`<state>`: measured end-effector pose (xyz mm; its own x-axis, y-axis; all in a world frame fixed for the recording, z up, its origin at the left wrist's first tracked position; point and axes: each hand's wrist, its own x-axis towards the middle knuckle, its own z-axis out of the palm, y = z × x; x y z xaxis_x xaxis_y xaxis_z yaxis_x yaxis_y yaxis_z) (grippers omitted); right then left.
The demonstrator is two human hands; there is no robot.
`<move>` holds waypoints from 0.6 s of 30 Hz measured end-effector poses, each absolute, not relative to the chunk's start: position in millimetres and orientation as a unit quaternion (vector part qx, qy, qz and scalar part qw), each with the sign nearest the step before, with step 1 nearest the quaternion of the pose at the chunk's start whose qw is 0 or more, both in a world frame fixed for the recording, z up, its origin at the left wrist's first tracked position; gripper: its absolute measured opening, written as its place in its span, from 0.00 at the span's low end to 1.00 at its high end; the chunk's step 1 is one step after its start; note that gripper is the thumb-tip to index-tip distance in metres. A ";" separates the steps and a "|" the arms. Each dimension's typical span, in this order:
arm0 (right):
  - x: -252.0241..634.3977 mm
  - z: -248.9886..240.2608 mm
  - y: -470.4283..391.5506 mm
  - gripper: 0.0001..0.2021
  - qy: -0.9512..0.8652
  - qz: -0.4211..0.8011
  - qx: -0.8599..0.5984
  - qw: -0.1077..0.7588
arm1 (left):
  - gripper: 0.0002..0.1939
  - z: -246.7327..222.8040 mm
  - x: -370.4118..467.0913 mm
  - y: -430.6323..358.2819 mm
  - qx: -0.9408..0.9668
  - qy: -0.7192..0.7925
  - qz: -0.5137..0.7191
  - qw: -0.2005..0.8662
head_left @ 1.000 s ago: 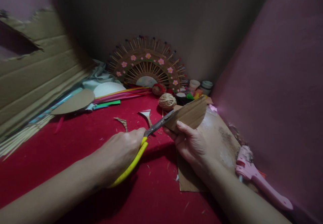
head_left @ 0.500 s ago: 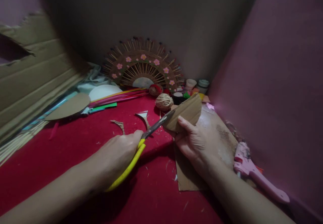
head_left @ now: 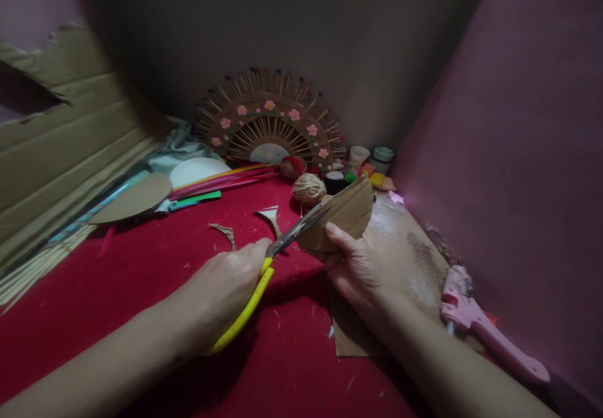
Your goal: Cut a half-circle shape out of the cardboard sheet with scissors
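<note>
My left hand (head_left: 235,283) is closed around the yellow handles of a pair of scissors (head_left: 244,312), whose blades point up and to the right. Those blades lie along the upper left edge of a piece of brown cardboard (head_left: 346,217) with a rounded outline. Between thumb and fingers, my right hand (head_left: 355,264) grips that cardboard from its lower side; the fingers behind it are partly hidden. Two curved cardboard offcuts, one brown (head_left: 225,234) and one with a white face (head_left: 270,215), lie on the red cloth (head_left: 155,280) beyond my left hand.
A flowered stick fan (head_left: 268,110) stands at the back behind a twine ball (head_left: 308,189). At right, a pink glue gun (head_left: 494,336) rests beside a worn board (head_left: 400,229). A flat cardboard piece (head_left: 351,333) lies under my right wrist. Left are a cardboard oval (head_left: 134,199) and thin sticks (head_left: 44,267).
The cardboard in my right hand has tilted and shifted slightly left and down, and the scissor blades reach further along its edge. The whole view has moved a little.
</note>
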<state>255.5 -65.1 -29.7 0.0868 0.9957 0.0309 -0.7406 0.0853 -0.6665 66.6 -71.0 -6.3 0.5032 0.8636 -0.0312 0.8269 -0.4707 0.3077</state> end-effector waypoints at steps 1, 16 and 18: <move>255.5 -29.8 -65.1 0.14 -0.250 0.627 -0.253 0.693 | 0.12 -6.0 66.6 -71.3 0.855 0.495 0.061 0.141; 254.9 -32.9 -63.1 0.20 -0.230 0.634 -0.257 0.693 | 0.10 3.6 71.2 -72.9 0.849 0.500 0.039 0.165; 254.3 -33.9 -63.5 0.23 -0.237 0.634 -0.267 0.686 | 0.11 3.3 72.0 -72.2 0.848 0.498 0.068 0.170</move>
<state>254.3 -63.5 -33.9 0.0845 0.9963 -0.0131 -0.7437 0.0543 -0.6663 72.0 -72.2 3.3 0.4947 0.8674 -0.0536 0.8208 -0.4460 0.3568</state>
